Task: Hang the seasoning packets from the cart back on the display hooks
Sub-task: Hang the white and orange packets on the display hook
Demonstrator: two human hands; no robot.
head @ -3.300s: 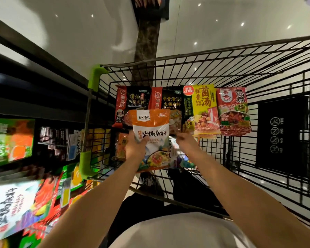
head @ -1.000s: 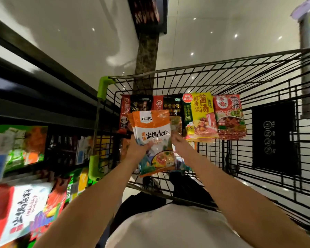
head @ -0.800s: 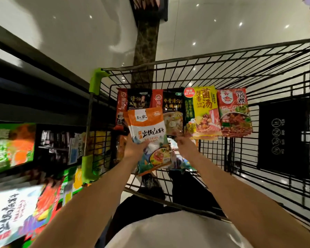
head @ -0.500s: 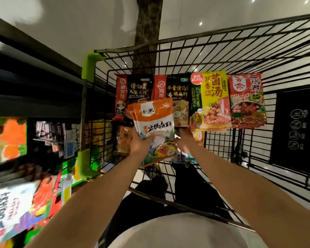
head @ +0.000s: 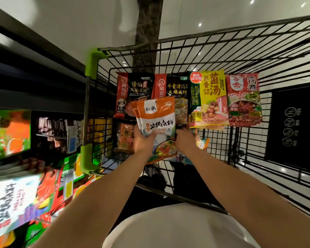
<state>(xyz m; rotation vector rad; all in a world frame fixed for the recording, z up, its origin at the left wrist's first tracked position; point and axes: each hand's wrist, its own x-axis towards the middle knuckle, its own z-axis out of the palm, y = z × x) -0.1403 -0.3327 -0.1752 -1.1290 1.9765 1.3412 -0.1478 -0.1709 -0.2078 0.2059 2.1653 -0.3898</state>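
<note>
Left hand (head: 143, 140) grips orange packets (head: 157, 120) (2, stacked) — over cart (head: 186, 56).

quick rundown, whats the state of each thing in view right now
left hand: grips the orange packets, thumb on the front
orange packets: a small stack, held upright over the cart
right hand: at the stack's right edge, grip hidden
cart: holds packets, not yet emptied
black-and-red packets: two, propped against the far wall
yellow packet: propped upright
red packet: propped upright
shelf packets: on display, blurred
</note>
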